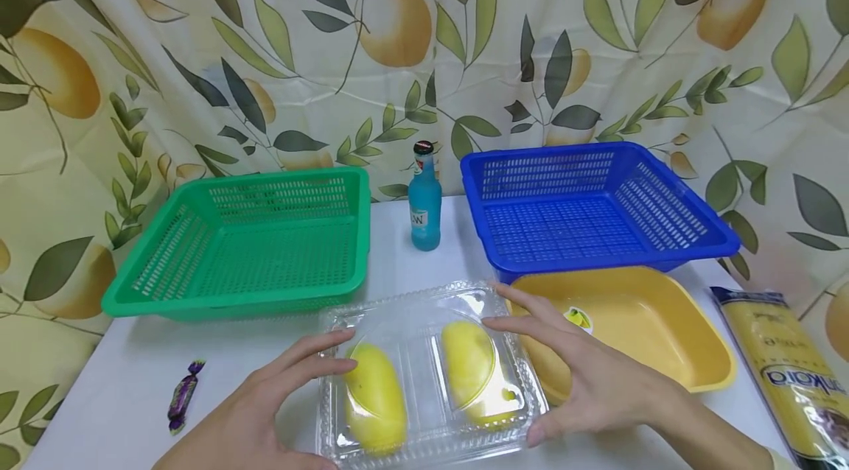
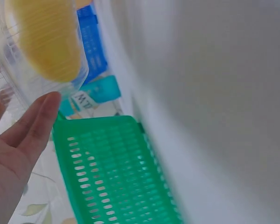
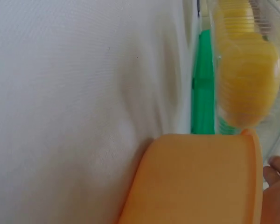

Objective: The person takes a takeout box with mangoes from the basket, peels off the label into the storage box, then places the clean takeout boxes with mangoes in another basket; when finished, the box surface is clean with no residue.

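Note:
A clear plastic clamshell box (image 1: pixel 419 389) with a ridged rim is raised off the white table, its lid down. Two yellow mangoes (image 1: pixel 375 405) lie inside it, one per side. My left hand (image 1: pixel 255 411) grips the box's left side, fingers over the top and thumb near the front corner. On the opposite side my right hand (image 1: pixel 587 374) holds the right edge, thumb at the near corner and fingers toward the far one. The left wrist view shows left fingertips (image 2: pixel 50 100) against the plastic. In the right wrist view the right hand (image 3: pixel 277 186) is mostly cut off.
Behind the box stand a green basket (image 1: pixel 285 256), a blue bottle (image 1: pixel 425 205) and a blue basket (image 1: pixel 550 227). A yellow basin (image 1: pixel 650 330) sits close by the right hand. Far right is a yellow packet (image 1: pixel 789 374); at left lies a purple-wrapped candy (image 1: pixel 182 398).

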A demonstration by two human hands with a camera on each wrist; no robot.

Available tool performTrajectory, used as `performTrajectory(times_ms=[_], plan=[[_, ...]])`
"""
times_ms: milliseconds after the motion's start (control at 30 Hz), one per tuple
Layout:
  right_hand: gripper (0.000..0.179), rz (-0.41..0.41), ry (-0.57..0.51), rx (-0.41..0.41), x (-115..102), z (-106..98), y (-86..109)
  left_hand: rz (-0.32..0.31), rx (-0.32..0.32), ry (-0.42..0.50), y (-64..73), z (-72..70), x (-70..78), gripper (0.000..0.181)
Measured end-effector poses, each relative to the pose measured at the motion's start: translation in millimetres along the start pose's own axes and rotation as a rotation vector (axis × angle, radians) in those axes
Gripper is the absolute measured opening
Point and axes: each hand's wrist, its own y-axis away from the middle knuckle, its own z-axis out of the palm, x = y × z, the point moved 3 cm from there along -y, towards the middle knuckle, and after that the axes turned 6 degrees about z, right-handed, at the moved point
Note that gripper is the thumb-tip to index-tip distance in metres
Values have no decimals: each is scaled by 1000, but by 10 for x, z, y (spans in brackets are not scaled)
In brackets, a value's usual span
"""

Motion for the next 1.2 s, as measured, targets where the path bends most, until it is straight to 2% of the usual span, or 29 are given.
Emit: performTrajectory(times_ms=[167,400,533,700,900,967,1033,1133,1200], plan=[[100,-85,-23,50,-51,-61,6,33,1,-17,-25,-33,89,79],[98,-34,-24,37,-83,-187,55,41,2,-42,-101,-80,161,77],[102,-83,56,76,-110,-306,71,58,26,-60,-188,-71,185,79],[103,-146,92,128,-131,-490,78,161,106,-87,-357,0,188,81],[100,-97,114,183,-52,-705,134,290,198,-60,-609,37,209,75],[100,-86,99,204,-20,-764,159,311,214,-54,-682,40,227,73],[99,-84,74,220,14,-817,184,306,220,-52,-758,41,250,71],[100,-80,45,239,44,-907,227,296,212,-26,-892,48,285,69],[103,-82,62,257,36,-992,256,311,208,-6,-986,59,312,68]])
